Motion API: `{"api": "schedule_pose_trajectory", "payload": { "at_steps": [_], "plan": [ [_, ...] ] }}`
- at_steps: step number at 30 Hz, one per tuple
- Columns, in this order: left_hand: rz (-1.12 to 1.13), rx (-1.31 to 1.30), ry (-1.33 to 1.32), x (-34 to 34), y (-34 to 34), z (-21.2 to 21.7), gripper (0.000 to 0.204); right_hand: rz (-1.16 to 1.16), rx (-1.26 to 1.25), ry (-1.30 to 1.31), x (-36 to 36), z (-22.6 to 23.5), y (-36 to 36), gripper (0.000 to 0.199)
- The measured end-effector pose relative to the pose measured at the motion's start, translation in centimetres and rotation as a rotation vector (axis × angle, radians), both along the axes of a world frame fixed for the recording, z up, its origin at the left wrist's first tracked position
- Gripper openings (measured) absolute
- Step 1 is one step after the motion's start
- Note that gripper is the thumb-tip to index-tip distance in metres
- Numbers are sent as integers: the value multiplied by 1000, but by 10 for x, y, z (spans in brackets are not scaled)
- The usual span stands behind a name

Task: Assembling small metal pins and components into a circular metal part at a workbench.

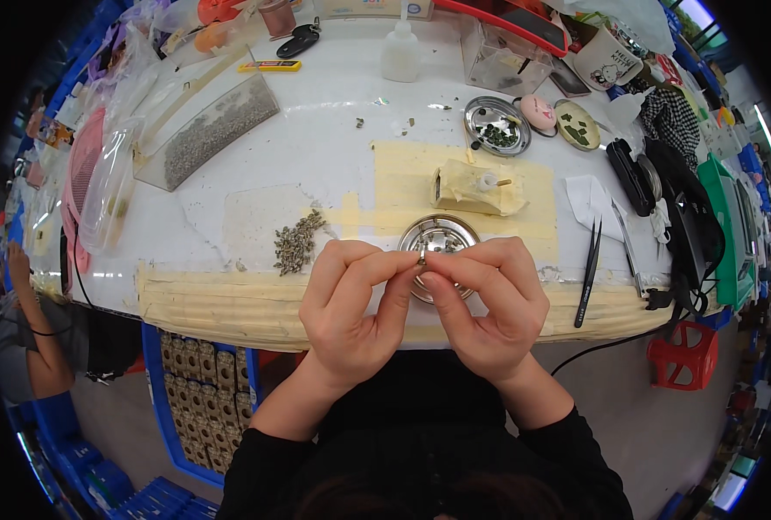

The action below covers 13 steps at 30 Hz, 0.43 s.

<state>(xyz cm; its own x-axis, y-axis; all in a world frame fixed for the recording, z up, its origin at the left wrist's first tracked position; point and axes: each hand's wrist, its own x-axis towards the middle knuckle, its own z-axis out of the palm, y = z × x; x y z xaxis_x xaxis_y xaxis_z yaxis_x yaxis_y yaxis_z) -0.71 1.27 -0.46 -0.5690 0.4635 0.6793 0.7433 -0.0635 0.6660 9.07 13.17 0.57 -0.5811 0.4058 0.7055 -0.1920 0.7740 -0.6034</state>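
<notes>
Both of my hands meet above a round shiny metal dish [440,227] near the table's front edge. Between the fingertips is a small metal piece [422,258], too small to name exactly. My left hand [348,299] pinches it from one side, thumb against forefinger. From the other side my right hand [492,299] grips it the same way. A few small parts lie in the dish, partly hidden by my fingers. Left of the dish is a loose pile of small greyish metal parts [297,243] on the table.
Behind the dish stands a tape-wrapped block [481,189]. Black tweezers [589,273] and a silver tool [630,251] lie to the right. Farther back are a dish of dark pieces [498,108], a clear bin of grey bits [216,130] and a white bottle [400,54]. Another person's arm [43,338] shows far left.
</notes>
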Motion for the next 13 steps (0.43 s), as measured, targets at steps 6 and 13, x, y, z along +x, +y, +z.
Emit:
{"api": "schedule_pose_trajectory", "payload": {
  "at_steps": [6,13],
  "plan": [
    [-15,5,-9,0,-1,2,21,83,-197,-72,-1,2,1,21],
    [-11,-15,9,0,-1,1,22,73,-202,-64,0,1,2,18]
  ]
}}
